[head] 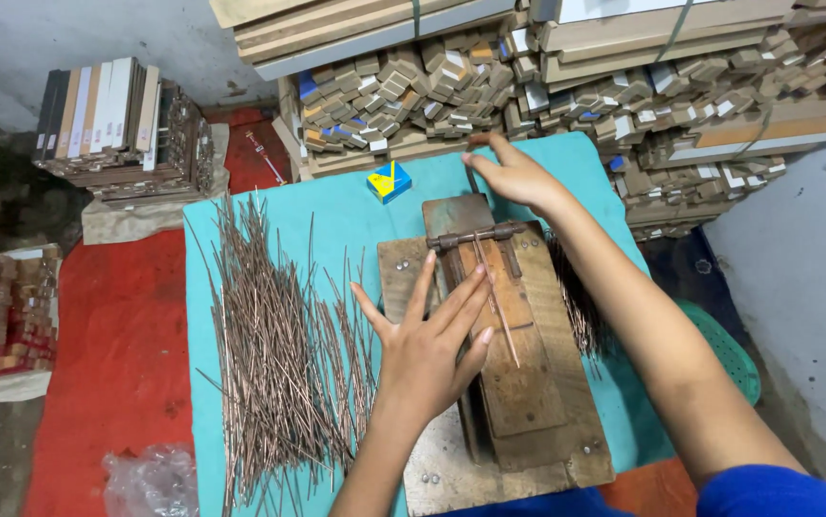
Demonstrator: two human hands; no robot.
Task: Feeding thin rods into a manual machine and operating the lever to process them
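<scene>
Fingers of the left hand (429,349) lie flat and spread on the wooden jig (504,373), pressing a thin rod (497,304) against its middle board; the hand is released, not clenched, and it only pins the rod. The right hand (518,174) is at the far end of the jig, with its fingers closed around the dark lever (471,182) that rises from the metal hinge (475,236). My judgement is that the main danger is to the left fingertips: they rest just beside the hinge, so if the lever comes down while they are so close, they could be pinched. The rod could also slip sideways under the flat fingers, because it lies a little slanted on the board, and then it would go crooked into the hinge. The rod itself is very thin, straight, brown like copper, and it runs from the hinge toward the near side, past the fingers. Many such rods (279,354) lie loosely heaped on the teal cloth (336,215) to the left of the jig, some crossing each other, and a darker bunch (576,306) lies to the right of it, partly hidden by the right arm. A small blue and yellow box (388,181) sits far on the cloth, near the stacked wood blocks (413,86).
</scene>
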